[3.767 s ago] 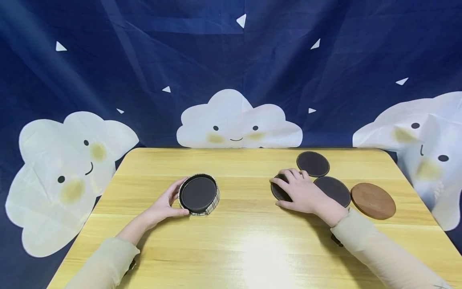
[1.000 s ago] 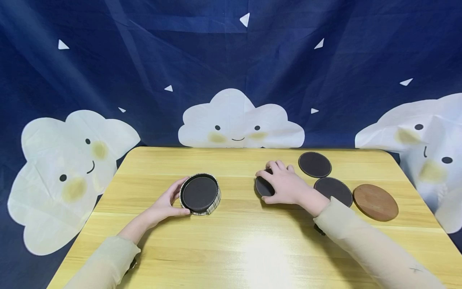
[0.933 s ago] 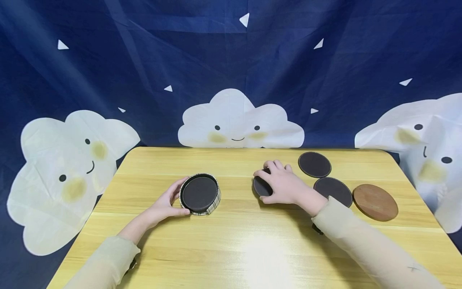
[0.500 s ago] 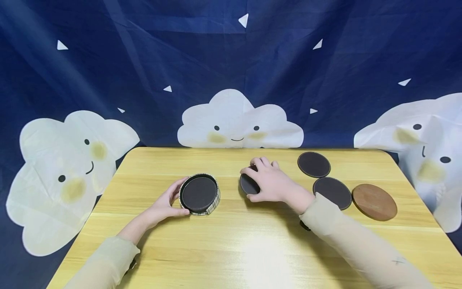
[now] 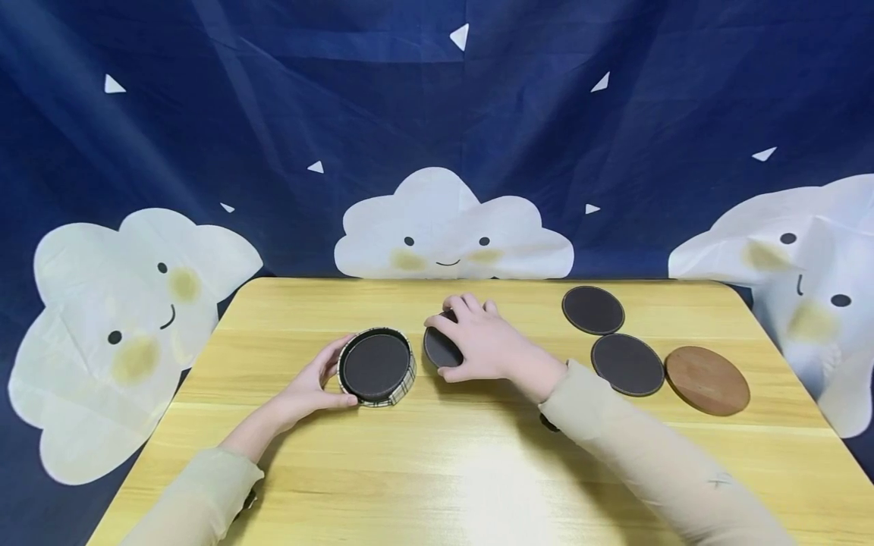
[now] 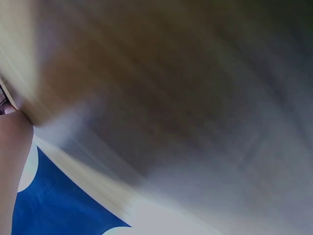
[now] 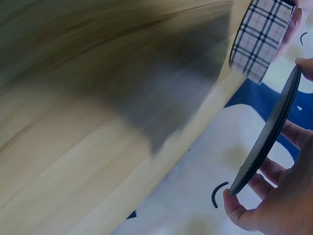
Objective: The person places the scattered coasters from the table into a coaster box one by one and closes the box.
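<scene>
Dark disc (image 5: 441, 351) is pinched by its rim in my right hand (image 5: 483, 341); I'd level it while my left hand (image 5: 314, 385) grips the plaid holder (image 5: 404, 385) toward the table's (image 5: 341, 478) left edge.

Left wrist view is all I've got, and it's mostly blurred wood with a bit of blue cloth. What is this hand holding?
Observer: In the head view, the left hand grips a round plaid coaster holder.

Visitor: Oh, I can't make that out. And what is the other hand doing?

Observer: The right hand holds a dark round coaster by its edge, to the right of the holder.

Visitor: Are there any others just lying about?

Observer: Yes, three lie on the right side of the table: two dark coasters and a brown coaster.
</scene>
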Motion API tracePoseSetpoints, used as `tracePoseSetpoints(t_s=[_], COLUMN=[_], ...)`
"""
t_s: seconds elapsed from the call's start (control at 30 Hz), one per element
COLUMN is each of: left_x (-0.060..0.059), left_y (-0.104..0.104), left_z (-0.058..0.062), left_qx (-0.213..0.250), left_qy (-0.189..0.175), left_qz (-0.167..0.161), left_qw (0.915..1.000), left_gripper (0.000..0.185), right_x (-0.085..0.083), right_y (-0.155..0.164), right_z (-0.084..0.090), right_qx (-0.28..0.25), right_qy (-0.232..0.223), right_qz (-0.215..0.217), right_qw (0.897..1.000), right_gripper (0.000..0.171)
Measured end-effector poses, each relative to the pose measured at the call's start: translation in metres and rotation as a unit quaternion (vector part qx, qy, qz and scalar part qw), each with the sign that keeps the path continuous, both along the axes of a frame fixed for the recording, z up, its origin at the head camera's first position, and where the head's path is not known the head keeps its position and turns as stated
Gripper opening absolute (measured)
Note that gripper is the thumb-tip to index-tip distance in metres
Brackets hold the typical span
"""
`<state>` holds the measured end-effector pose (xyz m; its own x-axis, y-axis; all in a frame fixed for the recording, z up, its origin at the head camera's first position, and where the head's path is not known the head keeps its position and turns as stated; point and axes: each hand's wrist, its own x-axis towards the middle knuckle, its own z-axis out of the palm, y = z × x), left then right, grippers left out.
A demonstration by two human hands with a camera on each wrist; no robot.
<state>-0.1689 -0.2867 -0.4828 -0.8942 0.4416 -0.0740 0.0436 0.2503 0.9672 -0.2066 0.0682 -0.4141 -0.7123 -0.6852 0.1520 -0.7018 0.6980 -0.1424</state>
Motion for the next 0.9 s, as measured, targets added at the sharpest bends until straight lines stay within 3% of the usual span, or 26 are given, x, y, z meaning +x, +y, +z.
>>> tracePoseSetpoints(t_s=[0.43,0.9], left_x=[0.0,-0.001], left_y=[0.0,0.0], left_z=[0.001,0.0], left_qx=[-0.001,-0.001], left_qy=[-0.003,0.0], left_qz=[0.0,-0.004], left_qw=[1.0,1.0], left_gripper=[0.11,0.109], right_x=[-0.001,-0.001], right_y=[-0.031,-0.066], right_z=[0.007,0.005], right_qx=[-0.007,0.03], right_qy=[0.002,0.004], right_qz=[0.029,0.046], right_qw=[1.0,0.998], right_gripper=[0.075,0.079])
